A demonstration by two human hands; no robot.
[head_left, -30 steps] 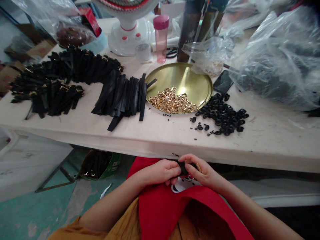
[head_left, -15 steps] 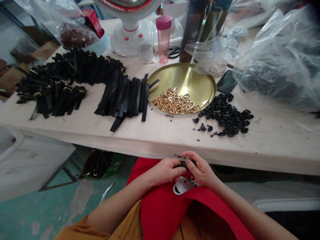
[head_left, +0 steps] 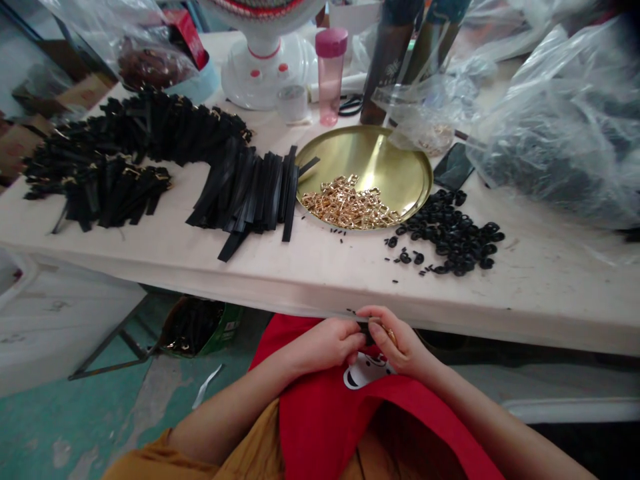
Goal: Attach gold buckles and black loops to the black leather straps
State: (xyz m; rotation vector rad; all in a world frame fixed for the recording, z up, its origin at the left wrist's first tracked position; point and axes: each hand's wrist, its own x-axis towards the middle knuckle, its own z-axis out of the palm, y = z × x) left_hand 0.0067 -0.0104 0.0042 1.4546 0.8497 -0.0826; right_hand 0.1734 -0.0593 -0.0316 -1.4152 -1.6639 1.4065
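Over my lap, at the table's front edge, my left hand (head_left: 334, 345) and my right hand (head_left: 400, 343) meet. Both are closed on a short black strap (head_left: 367, 332), mostly hidden by the fingers. A small gold-coloured piece (head_left: 390, 333) shows at the right fingers; whether it is a buckle or a ring I cannot tell. Gold buckles (head_left: 347, 205) lie heaped in a round brass-coloured tray (head_left: 390, 153). Loose black straps (head_left: 250, 193) lie left of it. To its right spreads a pile of small black loops (head_left: 450, 233). Tiny black bits lie near my fingertips.
Bundles of black straps with gold ends (head_left: 145, 133) fill the table's left side. Behind the tray stand a pink bottle (head_left: 330, 77), dark bottles (head_left: 390, 60) and a white fan base (head_left: 270, 70). A large clear plastic bag (head_left: 570, 140) lies at right. A bin (head_left: 195, 327) sits below.
My left fingers have drawn in closer around the black strap, and less of it shows between my hands. The view has shifted slightly; the table's contents look the same.
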